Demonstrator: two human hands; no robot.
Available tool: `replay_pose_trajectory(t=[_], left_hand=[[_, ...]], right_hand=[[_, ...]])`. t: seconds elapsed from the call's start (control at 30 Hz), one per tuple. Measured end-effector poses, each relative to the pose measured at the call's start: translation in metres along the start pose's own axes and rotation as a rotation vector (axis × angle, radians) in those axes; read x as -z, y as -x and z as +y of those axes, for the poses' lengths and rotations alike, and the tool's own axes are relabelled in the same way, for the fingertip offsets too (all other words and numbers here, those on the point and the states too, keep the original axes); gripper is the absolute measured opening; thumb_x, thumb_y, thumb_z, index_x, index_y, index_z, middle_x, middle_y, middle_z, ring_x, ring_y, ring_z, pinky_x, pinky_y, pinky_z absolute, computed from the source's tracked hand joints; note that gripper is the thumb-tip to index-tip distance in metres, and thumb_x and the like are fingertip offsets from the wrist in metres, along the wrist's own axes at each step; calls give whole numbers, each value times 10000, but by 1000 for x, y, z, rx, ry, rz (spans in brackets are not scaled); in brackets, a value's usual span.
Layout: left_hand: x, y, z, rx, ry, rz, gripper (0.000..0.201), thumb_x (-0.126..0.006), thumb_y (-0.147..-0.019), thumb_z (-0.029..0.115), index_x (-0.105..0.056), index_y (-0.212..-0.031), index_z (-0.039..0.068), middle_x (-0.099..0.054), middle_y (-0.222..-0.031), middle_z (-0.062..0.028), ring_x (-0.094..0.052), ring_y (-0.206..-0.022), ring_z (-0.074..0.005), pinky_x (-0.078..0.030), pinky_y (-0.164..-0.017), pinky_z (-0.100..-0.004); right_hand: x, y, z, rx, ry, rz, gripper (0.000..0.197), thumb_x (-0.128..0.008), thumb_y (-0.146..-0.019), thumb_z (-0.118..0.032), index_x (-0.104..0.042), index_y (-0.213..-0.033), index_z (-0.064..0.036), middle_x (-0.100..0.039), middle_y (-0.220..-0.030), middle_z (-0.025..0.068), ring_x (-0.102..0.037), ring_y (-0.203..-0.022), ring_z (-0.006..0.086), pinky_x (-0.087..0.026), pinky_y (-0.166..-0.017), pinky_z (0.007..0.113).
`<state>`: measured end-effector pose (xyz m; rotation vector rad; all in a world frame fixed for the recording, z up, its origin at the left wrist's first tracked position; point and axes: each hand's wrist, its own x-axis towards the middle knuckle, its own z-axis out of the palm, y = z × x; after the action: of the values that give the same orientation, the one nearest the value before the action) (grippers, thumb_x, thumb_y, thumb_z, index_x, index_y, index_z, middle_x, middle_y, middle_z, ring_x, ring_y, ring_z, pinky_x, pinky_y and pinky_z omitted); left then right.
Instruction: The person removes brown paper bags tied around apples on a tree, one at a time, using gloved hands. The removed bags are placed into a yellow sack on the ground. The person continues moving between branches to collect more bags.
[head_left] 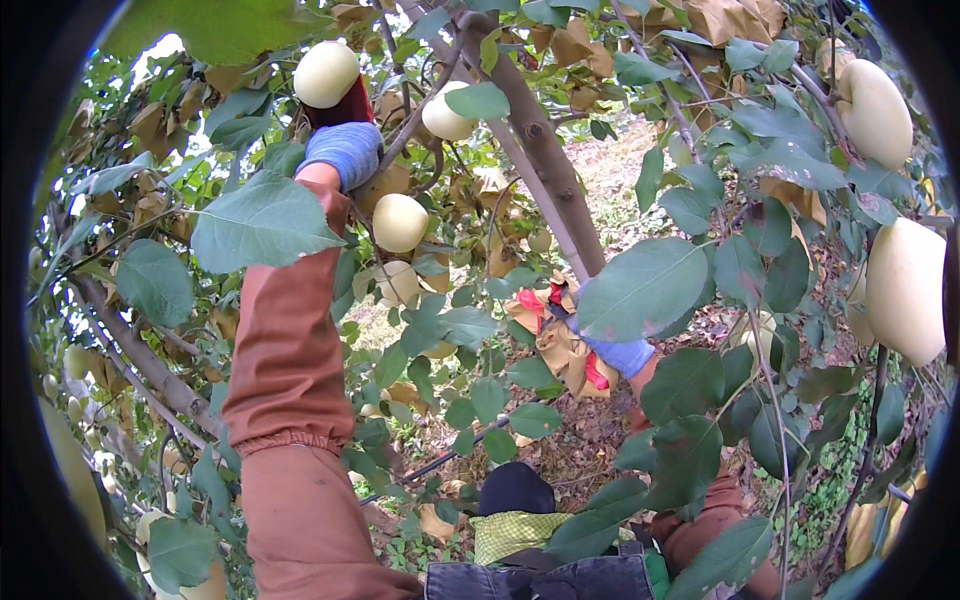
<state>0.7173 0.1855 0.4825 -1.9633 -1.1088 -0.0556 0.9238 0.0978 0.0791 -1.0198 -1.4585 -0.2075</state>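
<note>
My left hand (345, 145), in a blue glove with dark red fingers, reaches up at the upper left. Its fingers close from behind around a pale yellow-white apple (327, 74); some of them are hidden by the fruit. More pale apples (400, 222) hang just below and to the right of that wrist. Lower, near the centre, my right hand (622, 352) wears a blue glove too and grips a bunch of crumpled brown paper bags (565, 358) with red lining showing. A large leaf covers part of this hand.
A thick branch (545, 150) slants down between my hands. Leafy twigs (645, 290) cross in front of my right arm. Large pale apples (905, 290) hang close at the right edge. Brown paper bags (735, 18) hang in the branches above. Leaf litter and grass lie below.
</note>
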Motion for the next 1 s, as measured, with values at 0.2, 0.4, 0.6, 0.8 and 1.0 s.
replay_pose_trajectory(t=[0.2,0.4,0.6,0.8,1.0], left_hand=[[-28,41,-1,-134,-214,626,255,-625,-748,94,-709,-962,203,-645,-911,-59,-611,-921,-276,-457,-815,-409],[-33,72,27,-138,145,1317,297,-653,-735,-8,-723,-967,162,-645,-947,-65,-608,-901,-256,-456,-807,-392],[-8,116,115,-516,610,1283,339,-618,-671,-90,-711,-959,63,-639,-943,-121,-639,-818,-255,-504,-731,-304],[-97,195,283,-715,1547,321,319,-624,-718,-27,-674,-1015,77,-633,-915,-148,-632,-807,-317,-505,-700,-396],[-163,237,365,-678,1853,-184,296,-665,-797,67,-653,-1092,72,-644,-1005,-152,-648,-916,-331,-509,-799,-397]], right_hand=[[2,1,-18,-333,-242,-84,448,-629,-892,-311,-544,-1274,-94,-567,-1240,117,-510,-1187,284,-354,-1068,419],[-7,19,13,-67,-14,121,580,-742,-803,-123,-485,-1309,-3,-598,-1149,106,-581,-1032,187,-505,-865,320],[16,27,-46,-269,-588,265,754,-722,-812,-28,-313,-1444,5,-495,-1284,119,-541,-1104,149,-509,-902,267],[58,64,-95,-342,-372,58,681,-740,-829,-131,-375,-1390,-4,-513,-1296,108,-554,-1092,168,-513,-888,303],[81,161,-58,-739,-146,22,608,-717,-843,-152,-415,-1352,-12,-542,-1242,106,-568,-1061,184,-513,-884,315]])
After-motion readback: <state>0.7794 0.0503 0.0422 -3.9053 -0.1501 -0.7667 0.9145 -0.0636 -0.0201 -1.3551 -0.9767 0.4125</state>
